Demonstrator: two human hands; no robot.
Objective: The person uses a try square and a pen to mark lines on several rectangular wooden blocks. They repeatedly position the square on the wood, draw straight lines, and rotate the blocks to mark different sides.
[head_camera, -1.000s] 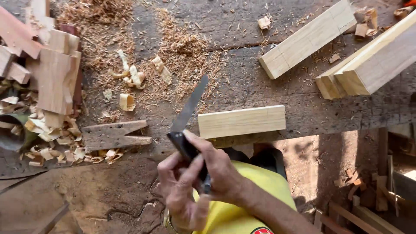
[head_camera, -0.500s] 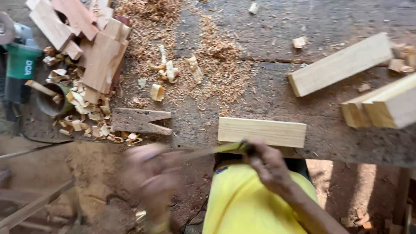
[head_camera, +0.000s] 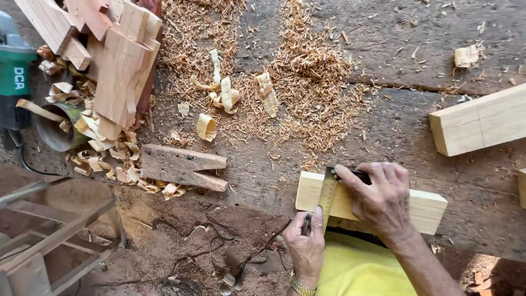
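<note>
pale rectangular wood block (head_camera: 427,211) lies at the bench's (head_camera: 383,126) near edge; right hand (head_camera: 381,200) presses the metal try square (head_camera: 327,194) down, left hand (head_camera: 307,246) pinches a pencil. square may slip, skewing the line.

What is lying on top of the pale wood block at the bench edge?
A metal square lies across the pale wood block, pressed down by the right hand. The left hand holds a pencil against its blade. The square's stock is mostly covered.

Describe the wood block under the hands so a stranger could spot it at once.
On the dark, shaving-strewn workbench, look at the near edge by the yellow shirt. The short pale block lies there under the right hand; unlike the other pale pieces, a metal square crosses it.
</note>
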